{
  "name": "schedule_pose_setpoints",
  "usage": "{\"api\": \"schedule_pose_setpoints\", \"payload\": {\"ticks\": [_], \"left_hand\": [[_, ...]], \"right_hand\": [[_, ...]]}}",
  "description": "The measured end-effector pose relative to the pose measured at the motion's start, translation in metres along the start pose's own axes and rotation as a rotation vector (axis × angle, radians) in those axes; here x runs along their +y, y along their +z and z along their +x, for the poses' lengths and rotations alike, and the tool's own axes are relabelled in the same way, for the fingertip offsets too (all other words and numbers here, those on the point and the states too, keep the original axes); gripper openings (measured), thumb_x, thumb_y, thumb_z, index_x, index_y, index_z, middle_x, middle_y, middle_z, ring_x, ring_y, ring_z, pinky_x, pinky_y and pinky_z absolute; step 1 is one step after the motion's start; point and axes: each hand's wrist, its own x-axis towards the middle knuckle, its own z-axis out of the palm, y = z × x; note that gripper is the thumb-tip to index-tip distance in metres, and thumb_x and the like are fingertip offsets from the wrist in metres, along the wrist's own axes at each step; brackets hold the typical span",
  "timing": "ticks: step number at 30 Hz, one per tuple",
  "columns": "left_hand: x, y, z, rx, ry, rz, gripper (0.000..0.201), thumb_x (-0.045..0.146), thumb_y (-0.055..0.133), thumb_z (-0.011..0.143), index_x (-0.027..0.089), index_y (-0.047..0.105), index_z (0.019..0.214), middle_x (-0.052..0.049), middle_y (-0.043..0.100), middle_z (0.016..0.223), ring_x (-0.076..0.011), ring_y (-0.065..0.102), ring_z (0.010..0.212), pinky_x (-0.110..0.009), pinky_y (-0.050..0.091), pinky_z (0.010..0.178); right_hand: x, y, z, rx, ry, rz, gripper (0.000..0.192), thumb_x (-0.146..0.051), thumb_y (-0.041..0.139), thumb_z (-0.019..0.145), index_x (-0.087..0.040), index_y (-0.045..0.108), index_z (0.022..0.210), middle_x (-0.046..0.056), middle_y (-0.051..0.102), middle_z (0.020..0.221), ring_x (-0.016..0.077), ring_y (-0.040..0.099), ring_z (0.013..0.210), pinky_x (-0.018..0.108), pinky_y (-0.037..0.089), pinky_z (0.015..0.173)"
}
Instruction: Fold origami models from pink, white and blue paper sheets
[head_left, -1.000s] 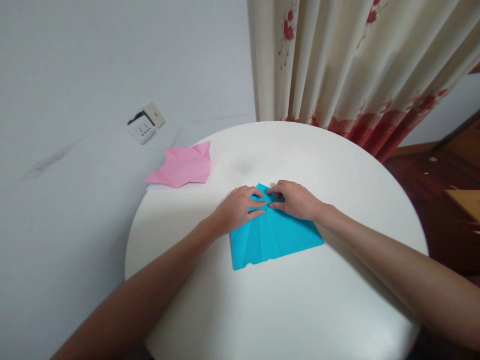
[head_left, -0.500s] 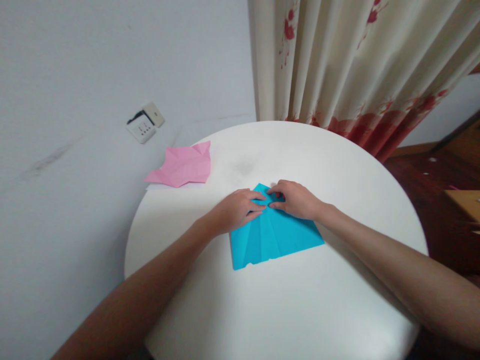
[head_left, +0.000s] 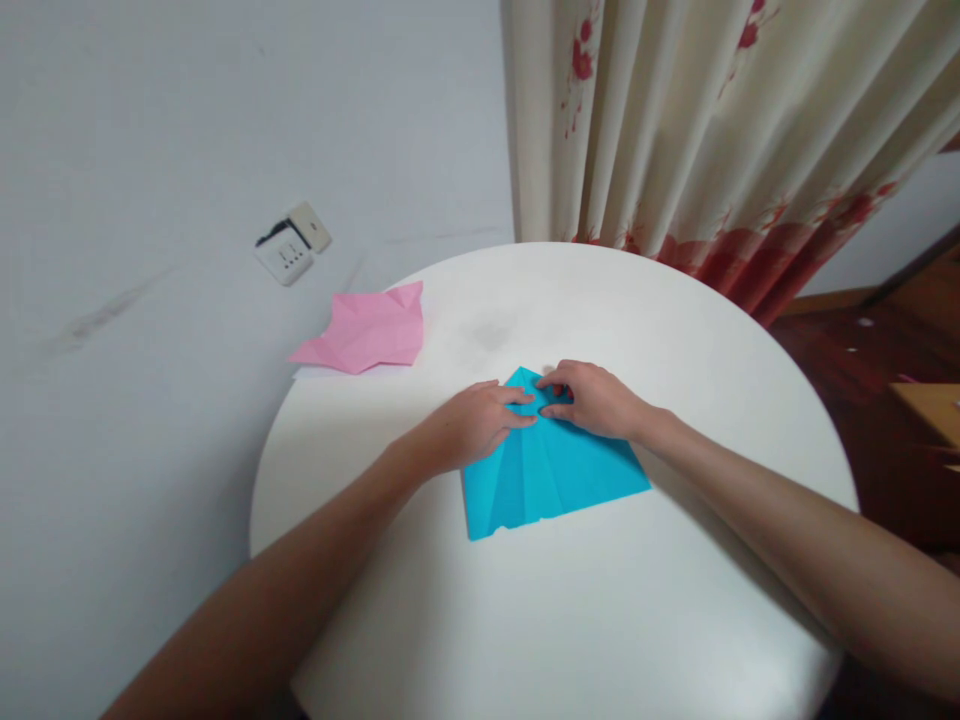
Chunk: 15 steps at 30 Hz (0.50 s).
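A folded sheet of blue paper (head_left: 592, 465) lies on the white round table (head_left: 570, 610), its pointed top facing away from me. Crease lines fan from near the point toward its lower edge, which has small torn notches. My left hand (head_left: 476, 422) rests palm down over the sheet's left slope, fingers open and spread near the point. On the right slope is my right hand (head_left: 589, 398), its thumb and forefinger apart with their tips touching the paper, its other fingers curled and partly hidden. The two hands' fingertips nearly meet.
Creased pink paper (head_left: 371, 330) lies at the table's far left, over a white sheet. A wall socket (head_left: 285, 255) is beyond it. A patterned curtain (head_left: 675, 130) hangs behind the table, and a wooden piece of furniture (head_left: 930, 415) stands at the right.
The fingers of my left hand have shifted slightly to the right across the blue paper. My right hand and the sheet look nearly the same.
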Motion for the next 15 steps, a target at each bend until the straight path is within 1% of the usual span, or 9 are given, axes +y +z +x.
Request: {"api": "schedule_pose_setpoints", "payload": {"ticks": [1,3,5,6,8,11,15], "left_hand": [[0.0,0.001,0.0,0.006,-0.007,-0.009,0.037,0.016,0.045,0.095,0.024,0.068,0.122,-0.011,0.058,0.138,-0.0284,0.055,0.126,-0.052,0.039,0.109],[-0.001,0.002,-0.001,0.021,-0.017,-0.039,0.037,0.015,0.045,0.095,0.025,0.068,0.122,-0.009,0.058,0.138,-0.0278,0.055,0.127,-0.05,0.039,0.109],[-0.002,0.002,-0.001,0.031,-0.025,-0.069,0.038,0.015,0.045,0.094,0.026,0.068,0.122,-0.008,0.058,0.138,-0.0272,0.054,0.127,-0.049,0.04,0.11],[-0.002,0.002,-0.001,0.033,-0.026,-0.079,0.038,0.014,0.045,0.094,0.026,0.069,0.122,-0.008,0.059,0.138,-0.0271,0.055,0.127,-0.048,0.04,0.11],[-0.003,0.002,-0.001,0.035,-0.025,-0.091,0.039,0.014,0.046,0.093,0.025,0.069,0.122,-0.008,0.059,0.138,-0.0269,0.055,0.127,-0.047,0.041,0.109],[-0.005,0.002,-0.001,0.035,-0.029,-0.105,0.039,0.013,0.046,0.093,0.024,0.068,0.123,-0.008,0.058,0.139,-0.026,0.054,0.128,-0.044,0.043,0.108],[-0.007,0.004,-0.001,0.051,-0.04,-0.144,0.04,0.012,0.047,0.092,0.027,0.069,0.122,-0.007,0.058,0.138,-0.0244,0.054,0.128,-0.041,0.044,0.108]], "right_hand": [[0.0,-0.001,0.001,0.031,0.027,0.008,0.026,-0.032,0.069,0.083,-0.022,0.071,0.107,0.004,0.07,0.093,0.0185,0.061,0.081,0.028,0.042,0.072],[0.002,-0.003,0.002,0.132,0.124,0.016,0.021,-0.03,0.065,0.086,-0.021,0.073,0.103,0.005,0.072,0.089,0.0185,0.062,0.078,0.029,0.043,0.07],[0.007,-0.007,0.004,0.227,0.226,0.012,0.02,-0.03,0.061,0.087,-0.019,0.073,0.099,0.006,0.073,0.087,0.0189,0.063,0.077,0.03,0.043,0.069],[0.01,-0.008,0.005,0.25,0.26,0.008,0.02,-0.03,0.061,0.087,-0.019,0.073,0.098,0.007,0.073,0.087,0.0193,0.064,0.077,0.03,0.044,0.069],[0.015,-0.009,0.006,0.247,0.296,-0.003,0.019,-0.03,0.061,0.087,-0.018,0.074,0.095,0.007,0.074,0.087,0.0198,0.064,0.077,0.03,0.044,0.07],[0.018,-0.007,0.006,0.192,0.293,-0.022,0.02,-0.031,0.061,0.087,-0.018,0.074,0.094,0.008,0.073,0.09,0.0202,0.064,0.078,0.031,0.044,0.071],[0.014,-0.001,0.003,0.157,0.241,-0.047,0.029,-0.034,0.061,0.088,-0.017,0.07,0.11,0.01,0.07,0.101,0.0199,0.062,0.083,0.031,0.044,0.074]]}}
